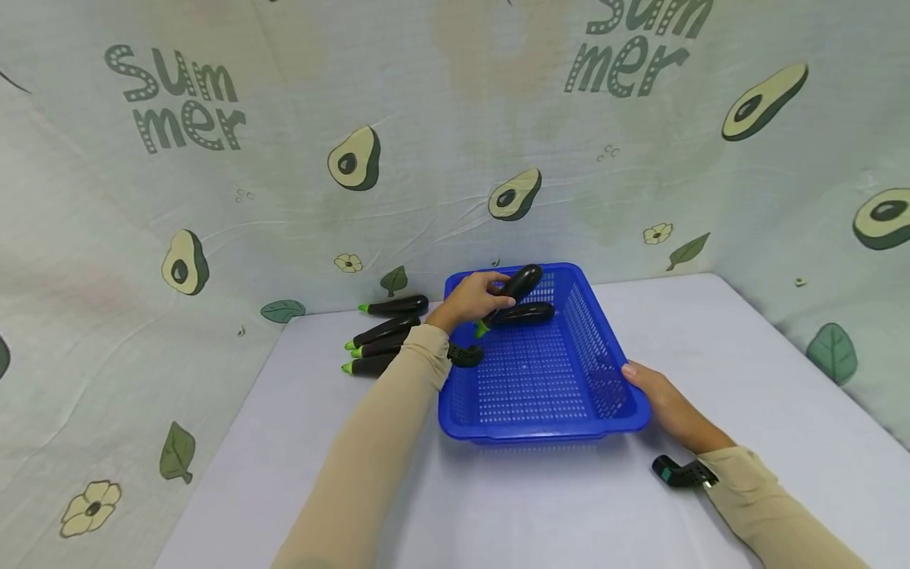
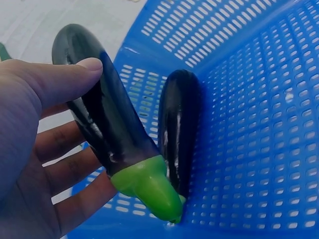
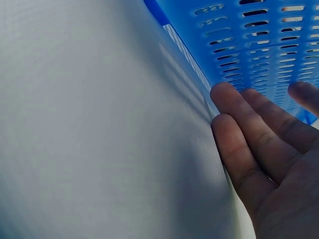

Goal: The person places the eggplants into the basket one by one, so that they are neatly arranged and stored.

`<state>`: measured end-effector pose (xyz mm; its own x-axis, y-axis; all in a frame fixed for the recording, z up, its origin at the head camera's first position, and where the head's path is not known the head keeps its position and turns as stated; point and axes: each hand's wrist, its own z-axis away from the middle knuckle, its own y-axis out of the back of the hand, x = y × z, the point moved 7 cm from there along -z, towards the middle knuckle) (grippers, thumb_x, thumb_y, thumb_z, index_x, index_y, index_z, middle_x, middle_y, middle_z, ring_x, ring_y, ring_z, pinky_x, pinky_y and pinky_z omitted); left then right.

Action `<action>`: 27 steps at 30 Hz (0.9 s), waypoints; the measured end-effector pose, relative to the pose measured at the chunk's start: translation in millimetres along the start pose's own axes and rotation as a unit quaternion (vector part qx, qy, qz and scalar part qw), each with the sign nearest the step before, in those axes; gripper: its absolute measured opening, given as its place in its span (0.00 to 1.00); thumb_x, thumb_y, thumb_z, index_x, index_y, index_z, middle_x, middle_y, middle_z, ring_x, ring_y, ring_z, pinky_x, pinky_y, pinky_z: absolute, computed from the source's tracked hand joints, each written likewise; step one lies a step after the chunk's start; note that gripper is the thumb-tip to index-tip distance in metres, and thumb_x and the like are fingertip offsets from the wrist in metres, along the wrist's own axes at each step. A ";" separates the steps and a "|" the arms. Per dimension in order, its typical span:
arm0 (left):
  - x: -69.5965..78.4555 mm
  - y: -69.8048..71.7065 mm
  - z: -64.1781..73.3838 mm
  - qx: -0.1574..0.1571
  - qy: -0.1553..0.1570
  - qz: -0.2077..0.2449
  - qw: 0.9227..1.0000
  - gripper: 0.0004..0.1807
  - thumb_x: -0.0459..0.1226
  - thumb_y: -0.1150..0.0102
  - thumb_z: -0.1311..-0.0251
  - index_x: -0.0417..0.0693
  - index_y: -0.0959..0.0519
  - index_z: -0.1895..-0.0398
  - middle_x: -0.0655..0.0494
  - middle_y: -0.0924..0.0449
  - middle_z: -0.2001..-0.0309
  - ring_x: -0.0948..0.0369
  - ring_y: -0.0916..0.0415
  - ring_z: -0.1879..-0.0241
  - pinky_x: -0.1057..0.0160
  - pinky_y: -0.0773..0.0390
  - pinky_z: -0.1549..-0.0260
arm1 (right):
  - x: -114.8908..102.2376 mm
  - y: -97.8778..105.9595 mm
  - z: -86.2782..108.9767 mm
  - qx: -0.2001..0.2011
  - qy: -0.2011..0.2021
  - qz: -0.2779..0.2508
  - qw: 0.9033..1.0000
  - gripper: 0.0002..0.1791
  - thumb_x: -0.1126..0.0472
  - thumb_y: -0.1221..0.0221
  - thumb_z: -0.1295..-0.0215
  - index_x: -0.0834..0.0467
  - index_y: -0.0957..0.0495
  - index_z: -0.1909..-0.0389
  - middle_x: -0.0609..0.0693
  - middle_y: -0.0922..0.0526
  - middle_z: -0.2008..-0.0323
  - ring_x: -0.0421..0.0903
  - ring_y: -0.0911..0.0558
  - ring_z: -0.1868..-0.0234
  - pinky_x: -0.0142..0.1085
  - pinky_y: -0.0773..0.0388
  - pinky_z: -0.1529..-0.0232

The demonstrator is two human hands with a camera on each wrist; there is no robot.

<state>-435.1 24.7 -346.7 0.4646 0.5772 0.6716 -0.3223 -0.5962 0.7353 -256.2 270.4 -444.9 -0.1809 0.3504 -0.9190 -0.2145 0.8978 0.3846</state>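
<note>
My left hand [image 1: 473,300] pinches a glossy dark eggplant [image 1: 523,282] with a green cap, thumb on one side and fingers behind it. The left wrist view shows that eggplant [image 2: 117,114] tilted, cap lower, above a blue perforated basket [image 2: 249,124]. A second eggplant [image 1: 529,314] lies inside the basket [image 1: 540,431] near its far left end; the held one's cap overlaps it in view. At the basket's right side, my right hand [image 1: 661,399] holds the rim, thumb on top. In the right wrist view its fingers [image 3: 239,149] extend along the outer wall.
Several more eggplants [image 1: 387,326] lie on the white table [image 1: 313,442] left of the basket, partly behind my left forearm. A cloth [image 1: 426,103] printed with avocados hangs behind the table. Dark wrist straps [image 1: 686,474] sit at my sleeves.
</note>
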 end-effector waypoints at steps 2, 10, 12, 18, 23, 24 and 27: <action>-0.2 -1.4 -0.6 0.006 0.002 -0.006 1.000 0.28 0.41 0.34 0.34 0.48 0.26 0.32 0.46 0.17 0.50 0.57 0.17 0.56 0.62 0.18 0.60 | -0.5 -1.1 -0.9 -0.001 0.002 0.003 1.000 0.36 0.45 0.68 0.18 0.71 0.44 0.26 0.66 0.24 0.39 0.37 0.26 0.41 0.23 0.36 0.45; -1.0 -7.4 -2.0 0.019 0.017 -0.020 0.999 0.27 0.41 0.33 0.35 0.49 0.25 0.33 0.50 0.19 0.44 0.56 0.23 0.45 0.60 0.22 0.50 | 1.0 -1.5 -1.9 0.001 -0.002 0.005 1.000 0.36 0.44 0.68 0.18 0.70 0.43 0.26 0.65 0.25 0.38 0.39 0.26 0.41 0.23 0.35 0.45; -2.4 -8.7 -2.5 0.019 0.018 -0.027 0.999 0.27 0.40 0.33 0.36 0.49 0.24 0.34 0.51 0.19 0.43 0.57 0.24 0.44 0.60 0.23 0.48 | 1.3 -1.5 -2.0 0.001 -0.002 0.004 1.000 0.36 0.44 0.68 0.18 0.70 0.44 0.26 0.66 0.26 0.38 0.37 0.27 0.41 0.23 0.35 0.45; -5.9 -11.4 -5.2 0.016 0.018 -0.040 0.999 0.25 0.39 0.33 0.36 0.50 0.23 0.35 0.52 0.19 0.43 0.58 0.25 0.43 0.59 0.24 0.47 | 1.4 -0.9 -1.7 0.001 0.001 -0.001 1.000 0.35 0.46 0.68 0.18 0.71 0.43 0.26 0.66 0.24 0.40 0.35 0.26 0.43 0.22 0.36 0.45; -5.6 -12.0 -5.7 0.016 0.018 -0.040 0.999 0.25 0.38 0.33 0.36 0.48 0.23 0.35 0.51 0.19 0.43 0.57 0.25 0.43 0.58 0.25 0.45 | 2.1 0.2 -1.2 0.003 -0.001 0.004 1.000 0.36 0.45 0.68 0.18 0.70 0.43 0.26 0.65 0.24 0.40 0.34 0.26 0.43 0.21 0.37 0.45; -5.4 -12.0 -5.4 0.016 0.019 -0.039 0.999 0.25 0.38 0.33 0.36 0.48 0.23 0.35 0.51 0.19 0.43 0.57 0.24 0.43 0.57 0.25 0.45 | 2.3 0.3 -1.1 0.004 -0.001 0.004 1.000 0.36 0.45 0.68 0.18 0.70 0.43 0.26 0.65 0.24 0.40 0.34 0.26 0.43 0.21 0.37 0.45; -4.8 -12.2 -4.2 0.017 0.022 -0.035 0.999 0.25 0.36 0.32 0.37 0.47 0.23 0.36 0.49 0.19 0.44 0.55 0.24 0.44 0.56 0.25 0.45 | 2.7 -0.2 -0.9 0.002 0.002 0.001 1.000 0.36 0.45 0.68 0.18 0.71 0.43 0.26 0.66 0.25 0.39 0.34 0.26 0.43 0.22 0.37 0.45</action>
<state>-436.9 31.6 -358.5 0.4485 0.6414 0.6225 -0.2621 -0.5714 0.7777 -257.5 270.9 -447.4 -0.1857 0.3513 -0.9177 -0.2093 0.8983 0.3862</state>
